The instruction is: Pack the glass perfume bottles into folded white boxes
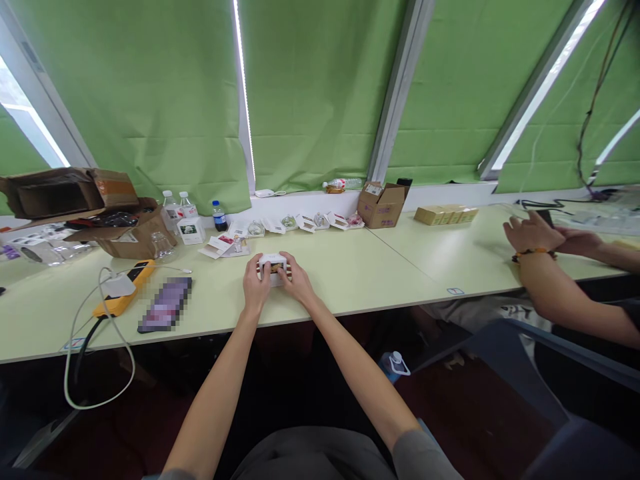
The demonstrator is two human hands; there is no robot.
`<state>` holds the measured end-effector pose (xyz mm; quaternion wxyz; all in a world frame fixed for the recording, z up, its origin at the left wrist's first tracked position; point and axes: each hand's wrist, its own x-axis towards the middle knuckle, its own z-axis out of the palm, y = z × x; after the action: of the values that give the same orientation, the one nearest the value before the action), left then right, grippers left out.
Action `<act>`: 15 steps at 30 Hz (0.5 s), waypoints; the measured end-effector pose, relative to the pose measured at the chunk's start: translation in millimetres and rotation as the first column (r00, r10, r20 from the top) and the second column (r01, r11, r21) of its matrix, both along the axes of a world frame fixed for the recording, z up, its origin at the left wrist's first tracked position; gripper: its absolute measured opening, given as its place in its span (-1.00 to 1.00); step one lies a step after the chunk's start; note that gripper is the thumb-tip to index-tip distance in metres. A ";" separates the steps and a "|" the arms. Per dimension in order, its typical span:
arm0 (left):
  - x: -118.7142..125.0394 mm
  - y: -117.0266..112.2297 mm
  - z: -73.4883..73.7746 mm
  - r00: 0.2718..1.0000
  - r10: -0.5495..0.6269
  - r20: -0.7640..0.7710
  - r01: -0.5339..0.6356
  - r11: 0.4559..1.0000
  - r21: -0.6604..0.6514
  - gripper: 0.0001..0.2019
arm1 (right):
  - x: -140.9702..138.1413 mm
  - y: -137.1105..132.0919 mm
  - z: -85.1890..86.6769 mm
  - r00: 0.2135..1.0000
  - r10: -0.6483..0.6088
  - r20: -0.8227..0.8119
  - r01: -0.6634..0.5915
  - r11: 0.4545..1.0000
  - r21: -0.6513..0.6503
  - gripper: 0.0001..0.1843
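Head view: the left hand and right hand curl closed around opposite sides of a small white cardboard box, thumbs on its dark-and-gold front, near the front edge of the pale yellow-green table. Two-handed handling seems the step; the next move likely calls for steady, even pressure.

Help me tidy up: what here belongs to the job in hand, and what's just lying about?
Likely the job: the held white box; perhaps the row of white cartons.

Likely lying about: phone, yellow power strip, blue-capped bottle.
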<state>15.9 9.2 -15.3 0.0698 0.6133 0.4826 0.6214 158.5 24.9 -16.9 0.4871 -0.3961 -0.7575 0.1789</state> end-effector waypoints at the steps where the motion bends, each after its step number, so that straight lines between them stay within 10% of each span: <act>1: 0.0 -0.5 0.5 1.000 0.001 -0.009 -0.001 1.000 0.006 -0.62 | 0.1 -0.3 0.2 1.000 -0.002 0.001 0.002 1.000 0.001 -0.48; 15: 0.1 -3.0 3.2 1.000 0.005 -0.004 -0.005 1.000 0.007 -0.68 | 0.8 -0.2 2.3 0.998 0.022 -0.058 -0.026 0.998 -0.057 -0.51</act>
<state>16.0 6.2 -12.1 0.0651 0.6137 0.4819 0.6220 159.3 24.7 -14.6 0.4948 -0.3956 -0.7424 0.2179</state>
